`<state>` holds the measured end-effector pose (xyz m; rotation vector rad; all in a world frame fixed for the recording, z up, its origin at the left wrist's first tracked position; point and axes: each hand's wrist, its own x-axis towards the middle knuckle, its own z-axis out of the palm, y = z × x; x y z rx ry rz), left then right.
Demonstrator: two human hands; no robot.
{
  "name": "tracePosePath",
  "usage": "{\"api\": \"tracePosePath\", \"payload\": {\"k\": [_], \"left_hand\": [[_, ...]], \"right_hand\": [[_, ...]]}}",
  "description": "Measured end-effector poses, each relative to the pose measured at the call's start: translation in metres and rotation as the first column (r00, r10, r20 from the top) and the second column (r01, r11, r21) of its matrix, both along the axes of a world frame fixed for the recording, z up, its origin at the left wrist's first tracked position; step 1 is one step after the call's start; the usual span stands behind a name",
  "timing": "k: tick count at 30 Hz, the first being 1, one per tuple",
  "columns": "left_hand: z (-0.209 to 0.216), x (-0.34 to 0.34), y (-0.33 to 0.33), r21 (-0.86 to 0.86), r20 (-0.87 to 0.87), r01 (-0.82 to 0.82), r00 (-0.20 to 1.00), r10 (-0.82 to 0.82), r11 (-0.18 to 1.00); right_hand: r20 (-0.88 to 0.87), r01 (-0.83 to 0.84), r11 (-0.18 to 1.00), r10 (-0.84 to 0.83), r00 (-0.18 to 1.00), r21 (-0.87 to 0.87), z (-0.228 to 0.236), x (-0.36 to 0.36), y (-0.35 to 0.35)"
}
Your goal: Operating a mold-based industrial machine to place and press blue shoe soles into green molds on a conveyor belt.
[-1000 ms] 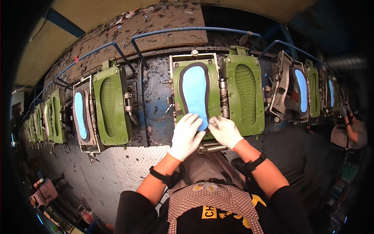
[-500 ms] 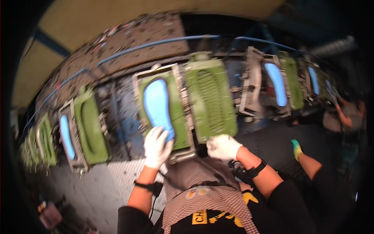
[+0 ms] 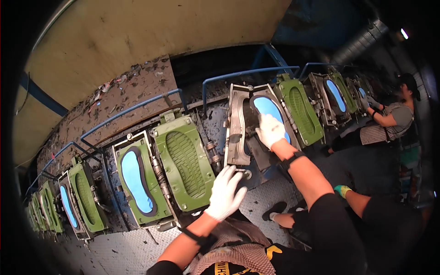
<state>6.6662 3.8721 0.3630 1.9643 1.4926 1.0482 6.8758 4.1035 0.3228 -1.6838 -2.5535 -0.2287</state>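
Note:
My right hand (image 3: 271,131), in a white glove, lies over the middle of a blue sole-shaped piece (image 3: 269,107) with a dark border, its fingers resting on it. That piece sits in a metal shoe-sole mould, with a hinged grey frame (image 3: 237,130) swung out on its left. My left hand (image 3: 226,194), also white-gloved, is empty with fingers apart, beside the frame's lower end and the lower right corner of a green mould half (image 3: 184,165) with a ridged sole cavity. Left of that, another blue sole piece (image 3: 134,176) lies in a green mould half.
More open moulds (image 3: 73,199) run along the row to both sides. Blue rails (image 3: 133,112) stand behind them, before a brown board (image 3: 123,91) strewn with scraps. A co-worker (image 3: 389,119) stands at the far right; another person's gloved hand (image 3: 342,190) is closer. Treadplate floor (image 3: 114,250) lies below.
My view has shifted right along the row. My left hand has left the blue piece it was touching; my right hand has moved from the green mould's lower edge onto another blue piece.

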Motion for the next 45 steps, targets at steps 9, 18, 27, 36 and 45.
{"api": "tracePosePath", "payload": {"k": [9, 18, 27, 36, 45], "left_hand": [[-0.049, 0.048, 0.087, -0.532, -0.030, -0.452, 0.855, 0.518, 0.716], [-0.029, 0.186, 0.089, -0.812, 0.219, -0.140, 0.826, 0.519, 0.567], [-0.084, 0.209, 0.105, -0.730, 0.299, -0.301, 0.667, 0.683, 0.614], [-0.063, 0.196, 0.137, 0.217, -0.241, -0.108, 0.957, 0.160, 0.970], [-0.075, 0.194, 0.143, 0.042, 0.008, -0.221, 0.975, 0.221, 0.974]], "right_hand": [[-0.273, -0.166, 0.952, 0.093, 0.958, -0.258, -0.011, 0.033, 0.071], [-0.374, -0.192, 0.899, 0.034, 0.927, -0.393, 0.069, 0.031, 0.071], [-0.723, -0.291, 0.946, 0.104, 0.683, -0.139, 0.048, 0.066, 0.066], [-0.832, -0.570, 0.754, 0.058, 0.552, -0.326, -0.011, 0.153, 0.028], [-0.757, -0.589, 0.793, 0.286, 0.587, -0.157, -0.028, 0.184, -0.001]]}}
